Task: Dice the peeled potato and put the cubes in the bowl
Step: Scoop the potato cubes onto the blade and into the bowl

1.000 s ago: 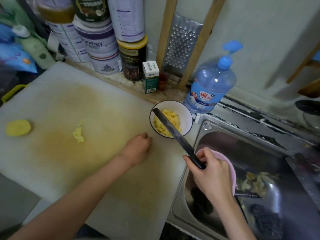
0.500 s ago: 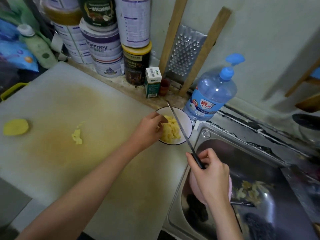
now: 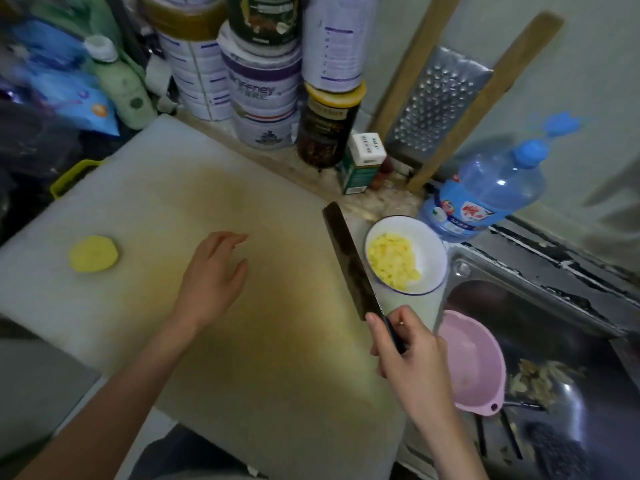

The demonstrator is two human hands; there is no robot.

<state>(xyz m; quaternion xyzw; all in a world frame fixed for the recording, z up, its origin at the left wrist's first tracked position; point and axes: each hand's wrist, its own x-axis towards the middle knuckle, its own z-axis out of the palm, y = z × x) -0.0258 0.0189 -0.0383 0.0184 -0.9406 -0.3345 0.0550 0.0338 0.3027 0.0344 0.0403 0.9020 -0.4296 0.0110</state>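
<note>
My right hand (image 3: 407, 346) gripped the knife (image 3: 349, 263) beside the bowl (image 3: 433, 258) of cubes (image 3: 393, 263); my left hand (image 3: 214, 275), loosely spread, hovered well apart from the potato piece (image 3: 92, 253).

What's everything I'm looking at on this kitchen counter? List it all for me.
white plastic cutting board: one, yellow-stained, centre counter
peeled potato piece: one, yellow, board's left side
white round bowl: one, dark-rimmed, at board's right edge
potato cubes: many, yellow, inside bowl
dark-bladed cleaver: one, black, over board beside bowl
pink plastic basin: one, in steel sink, right
clear blue pump bottle: one, behind bowl
wooden-framed metal grater: one, silver, leaning on wall
stacked tins: several, white and purple, counter's back
left hand: one, open, above board
right hand: one, grips cleaver handle
</note>
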